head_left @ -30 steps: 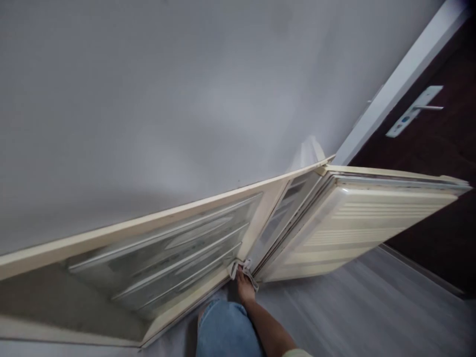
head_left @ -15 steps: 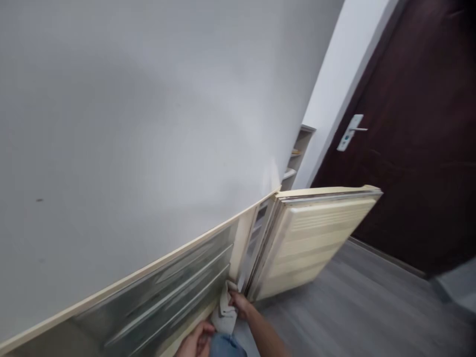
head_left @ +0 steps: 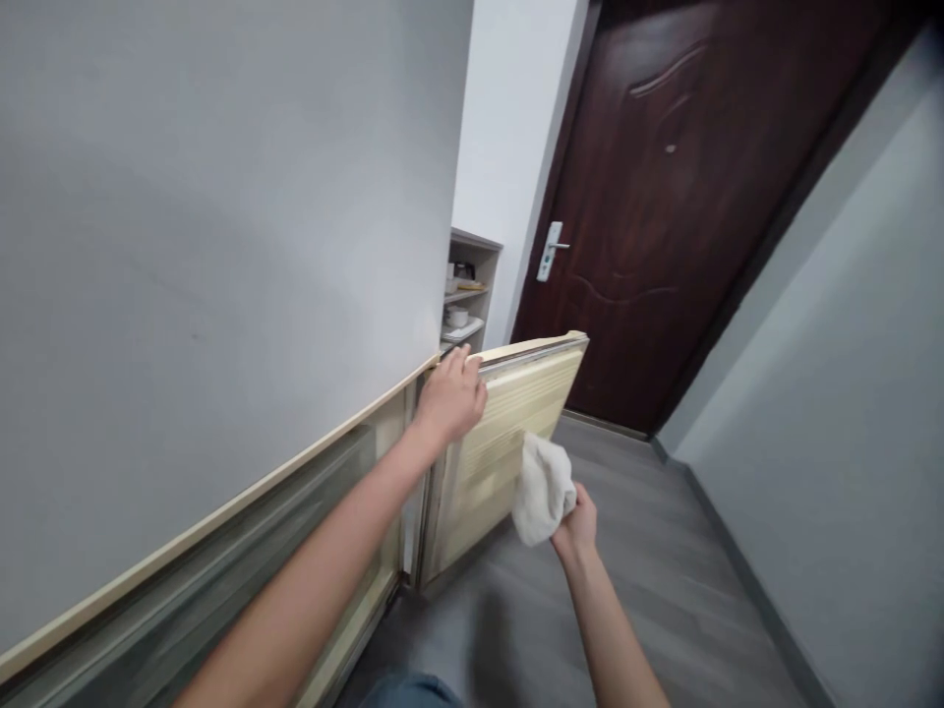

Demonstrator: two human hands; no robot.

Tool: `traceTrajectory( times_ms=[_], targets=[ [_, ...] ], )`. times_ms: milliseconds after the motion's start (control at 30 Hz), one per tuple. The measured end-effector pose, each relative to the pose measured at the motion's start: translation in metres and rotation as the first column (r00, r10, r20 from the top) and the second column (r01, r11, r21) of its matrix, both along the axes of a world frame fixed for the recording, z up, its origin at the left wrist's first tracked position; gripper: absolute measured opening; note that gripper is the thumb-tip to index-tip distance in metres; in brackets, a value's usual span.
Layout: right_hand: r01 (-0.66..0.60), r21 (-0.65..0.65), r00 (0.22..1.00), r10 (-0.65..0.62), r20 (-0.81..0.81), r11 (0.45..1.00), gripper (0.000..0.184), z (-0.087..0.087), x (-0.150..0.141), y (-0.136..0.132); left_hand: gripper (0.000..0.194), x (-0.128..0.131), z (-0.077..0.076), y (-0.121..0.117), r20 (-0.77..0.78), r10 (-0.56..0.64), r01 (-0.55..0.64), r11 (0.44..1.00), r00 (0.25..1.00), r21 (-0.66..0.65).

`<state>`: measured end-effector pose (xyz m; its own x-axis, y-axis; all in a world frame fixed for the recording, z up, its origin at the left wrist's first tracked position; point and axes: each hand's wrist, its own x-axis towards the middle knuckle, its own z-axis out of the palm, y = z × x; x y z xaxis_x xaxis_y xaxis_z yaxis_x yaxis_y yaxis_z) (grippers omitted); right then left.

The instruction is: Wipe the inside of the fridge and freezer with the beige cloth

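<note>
So here's where I'm at: my right hand (head_left: 576, 518) is bunched around a white cloth (head_left: 544, 489), fingers closed tight on it, and the cloth sits just in front of the open cabinet door (head_left: 508, 433), near the door's lower middle but not touching it as far as I can tell. My left hand (head_left: 451, 396) is up on the top edge of that door, near its hinge-side corner, fingers curled loosely over the rim, holding nothing else.

The door is a pale cream slatted panel swung out from a low cabinet (head_left: 221, 570) that runs along the base of the grey wall (head_left: 221, 197). The cabinet's fixed front has glass in it.

My take on doing this well: keep the left hand firm on the top edge so the panel doesn't swing away, and press the cloth flat along the slats rather than across them, working from the top edge down to the bottom corner.

Further out there's a small open shelf (head_left: 466, 295) with a few things on it, a dark brown entry door (head_left: 664, 197) with a silver handle (head_left: 552, 251), and grey plank floor (head_left: 626, 590).
</note>
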<state>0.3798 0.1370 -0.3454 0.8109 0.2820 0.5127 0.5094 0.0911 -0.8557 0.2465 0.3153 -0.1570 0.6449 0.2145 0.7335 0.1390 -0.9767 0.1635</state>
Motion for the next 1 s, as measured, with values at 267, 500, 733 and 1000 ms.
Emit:
traceTrajectory(
  times_ms=[267,500,733,1000],
  targets=[
    [0.109,0.299,0.947,-0.190,0.257,0.948,0.048,0.167,-0.049,0.049,0.051,0.021,0.023,-0.002,-0.166,0.246,-0.269,0.954,0.955,-0.131],
    [0.247,-0.127,0.634,-0.061,0.771,0.961,0.039,0.136,-0.046,0.104,0.050,0.014,0.042,0.002,-0.269,0.149,-0.223,0.937,0.952,-0.268],
    [0.312,-0.112,0.349,-0.004,0.937,0.944,0.039,0.096,-0.034,0.108,0.064,0.035,0.055,0.003,-0.428,0.231,-0.308,0.944,0.874,-0.118],
    [0.358,0.060,0.225,-0.148,0.963,0.932,0.044,0.092,0.011,0.072,0.064,0.074,0.051,0.007,-0.630,-0.056,-0.026,0.992,0.774,-0.120]
  ],
)
